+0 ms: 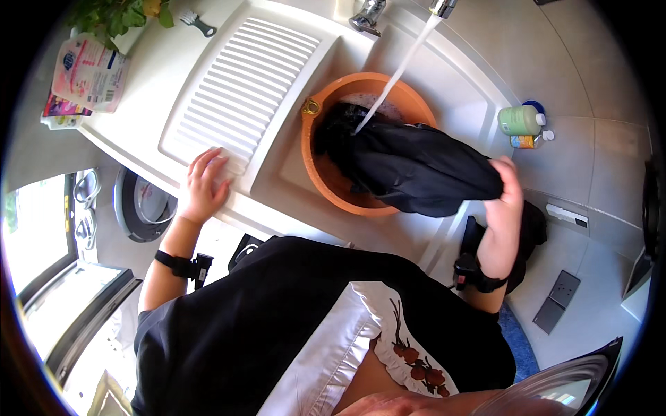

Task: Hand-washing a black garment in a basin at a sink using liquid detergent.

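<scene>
My right hand (506,184) grips one end of a black garment (421,166), lifted over the rim of an orange plastic basin (323,184). The garment's other end lies wet inside the basin, where some suds show. A stream of water (398,73) from the faucet spout (443,7) falls onto the cloth. My left hand (204,182) rests at the lower end of the ribbed washboard (250,78), fingers slightly spread. A pale patch shows beside its fingertips, too unclear to name. The basin stands in the white laundry sink (281,182).
A scrubbing brush (199,24), detergent pouches (91,73) and a leafy plant (122,21) are at upper left. A green bottle (519,120) and a small bottle (530,139) stand on the right ledge. Wall sockets (564,288) are at right. A front-loading washer door (143,203) is below left.
</scene>
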Action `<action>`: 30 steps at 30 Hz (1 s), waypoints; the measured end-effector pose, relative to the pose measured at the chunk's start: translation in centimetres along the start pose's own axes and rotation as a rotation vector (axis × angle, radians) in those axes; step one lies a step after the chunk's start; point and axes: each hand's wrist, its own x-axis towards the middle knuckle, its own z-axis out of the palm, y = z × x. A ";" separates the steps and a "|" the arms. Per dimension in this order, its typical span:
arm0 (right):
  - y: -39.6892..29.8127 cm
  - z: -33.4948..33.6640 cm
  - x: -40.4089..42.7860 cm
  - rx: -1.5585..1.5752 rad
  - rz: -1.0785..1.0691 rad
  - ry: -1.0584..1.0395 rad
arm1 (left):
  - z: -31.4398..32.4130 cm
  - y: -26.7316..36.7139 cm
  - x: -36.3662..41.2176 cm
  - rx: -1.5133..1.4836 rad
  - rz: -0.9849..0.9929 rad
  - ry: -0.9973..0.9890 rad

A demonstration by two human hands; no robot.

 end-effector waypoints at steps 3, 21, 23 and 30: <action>2.4 2.9 0.3 -0.055 -0.005 -0.050 | 0.0 0.0 0.0 -0.001 -0.001 0.002; 6.9 11.1 -2.3 -0.313 0.197 -0.844 | -0.3 0.5 0.2 0.012 -0.007 -0.008; 6.5 11.5 -1.2 -0.486 0.091 -0.548 | -0.2 0.4 0.1 0.006 -0.001 -0.004; 11.2 15.1 -3.6 -0.604 0.322 -0.816 | 0.1 0.2 0.4 0.021 0.013 -0.002</action>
